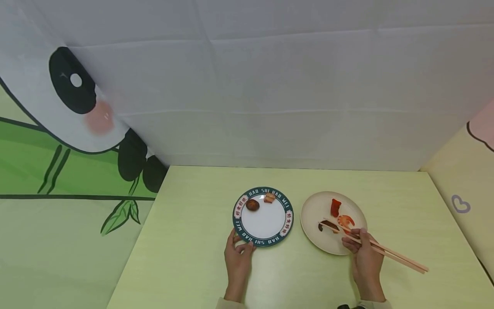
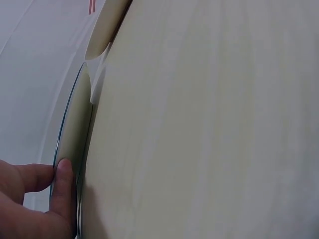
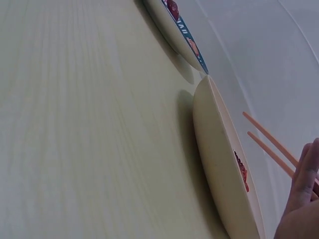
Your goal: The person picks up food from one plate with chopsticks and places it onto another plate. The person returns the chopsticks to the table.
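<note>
At its lower left rim, my left hand (image 1: 238, 262) holds a white plate with a green lettered rim (image 1: 263, 242), thumb and fingers at the edge. A round brown food piece (image 1: 252, 205) and a small tan-and-brown chunk (image 1: 269, 198) lie on that plate. My right hand (image 1: 364, 257) grips a pair of wooden chopsticks (image 1: 401, 256) over the beige plate (image 1: 314, 206). Their tips lie over a dark brown food piece (image 1: 329, 224). Beside it are an orange shrimp (image 1: 346, 221) and a red piece (image 1: 335, 207). In the right wrist view, the chopsticks (image 3: 271, 139) slant above the plate's rim.
Both plates stand side by side on a pale yellow-green table (image 1: 185, 240) with a narrow gap between them. A grey-white wall panel (image 1: 270, 86) rises behind the table's far edge. Printed side panels stand left and right.
</note>
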`<state>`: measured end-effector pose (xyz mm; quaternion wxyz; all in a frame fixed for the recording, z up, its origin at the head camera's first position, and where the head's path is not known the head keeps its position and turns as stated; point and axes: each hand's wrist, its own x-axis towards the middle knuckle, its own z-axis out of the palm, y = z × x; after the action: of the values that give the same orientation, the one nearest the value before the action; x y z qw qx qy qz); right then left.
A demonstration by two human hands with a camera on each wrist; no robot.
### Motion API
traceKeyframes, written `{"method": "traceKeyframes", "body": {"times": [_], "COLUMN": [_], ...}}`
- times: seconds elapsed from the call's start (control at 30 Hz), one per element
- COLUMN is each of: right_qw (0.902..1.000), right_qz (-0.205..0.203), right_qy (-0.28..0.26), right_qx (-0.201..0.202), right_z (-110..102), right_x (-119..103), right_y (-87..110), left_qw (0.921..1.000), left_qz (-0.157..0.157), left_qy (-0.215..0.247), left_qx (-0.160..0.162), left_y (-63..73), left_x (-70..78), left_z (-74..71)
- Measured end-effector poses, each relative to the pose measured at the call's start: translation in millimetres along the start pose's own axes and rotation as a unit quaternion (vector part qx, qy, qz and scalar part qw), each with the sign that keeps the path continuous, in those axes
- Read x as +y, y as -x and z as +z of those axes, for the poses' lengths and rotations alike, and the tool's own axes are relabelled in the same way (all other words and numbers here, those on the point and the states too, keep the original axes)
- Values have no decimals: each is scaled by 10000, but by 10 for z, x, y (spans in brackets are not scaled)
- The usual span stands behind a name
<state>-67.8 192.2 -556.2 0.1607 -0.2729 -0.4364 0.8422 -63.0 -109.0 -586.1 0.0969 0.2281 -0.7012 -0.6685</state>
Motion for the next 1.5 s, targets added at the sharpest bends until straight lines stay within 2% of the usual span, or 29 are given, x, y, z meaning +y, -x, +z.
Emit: {"method": "traceKeyframes", "body": {"times": [0.2, 0.63, 1.0, 1.23, 1.5], "right_qw": [9999, 9997, 9974, 9949, 9957], "right_qz": [-41, -53, -38, -236, -36], "right_qy": [-26, -109, -270, 67, -68], "right_qx": [-117, -215, -674, -981, -922], "right_z": [7, 127, 236, 279, 350], "right_x": [-10, -39, -10, 16, 17], "right_y": [12, 53, 86, 110, 118], "left_qw": [9999, 9999, 9999, 9999, 9998], "left_qz": [-5, 68, -10, -14, -95], "left_qy": [-134, -83, -96, -133, -165], "left_qx": [7, 22, 57, 45, 65], "left_y": [0, -2, -5, 7, 5], "left_x": [16, -6, -13, 0, 10], "left_z": [1, -8, 3, -1, 2]}}
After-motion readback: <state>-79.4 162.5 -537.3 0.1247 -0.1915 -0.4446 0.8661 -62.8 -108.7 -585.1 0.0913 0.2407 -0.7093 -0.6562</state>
